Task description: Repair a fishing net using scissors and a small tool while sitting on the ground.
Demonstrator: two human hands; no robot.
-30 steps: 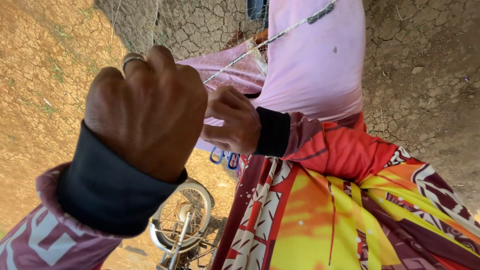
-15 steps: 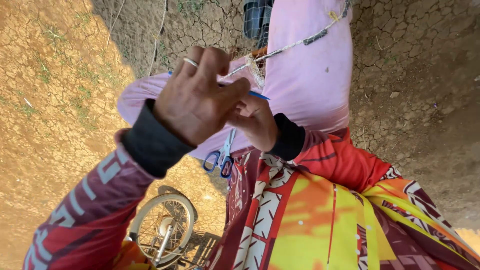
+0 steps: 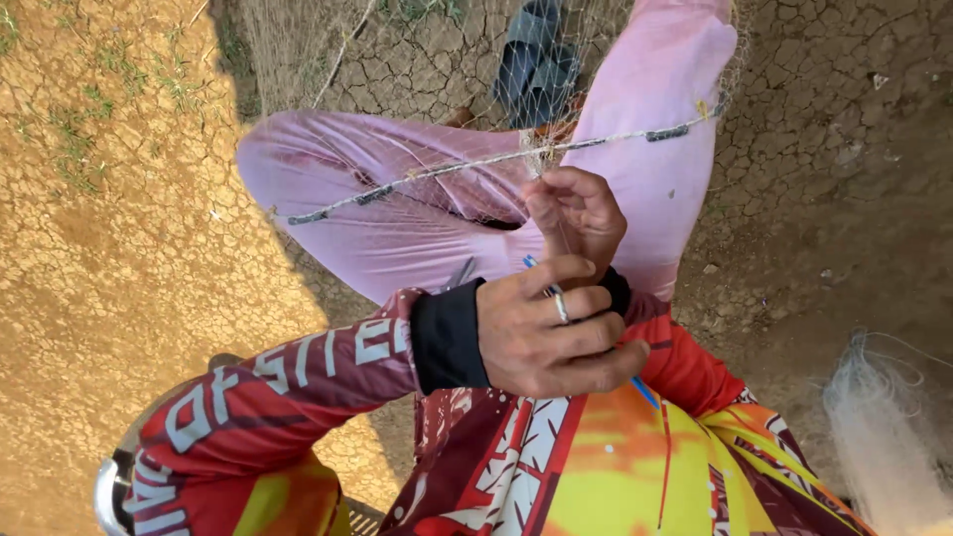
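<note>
The right hand [image 3: 576, 213] pinches the net [image 3: 541, 159] at its weighted line [image 3: 427, 171]. Nearer, the left hand [image 3: 551, 337] grasps a blue tool [image 3: 645, 390], over pink trousers [image 3: 397, 218].

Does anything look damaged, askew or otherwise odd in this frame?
Nothing looks damaged. The weighted line of the net runs slanted over the pink trousers, pinched by the right hand. A loose bundle of netting lies apart on the cracked ground.
</note>
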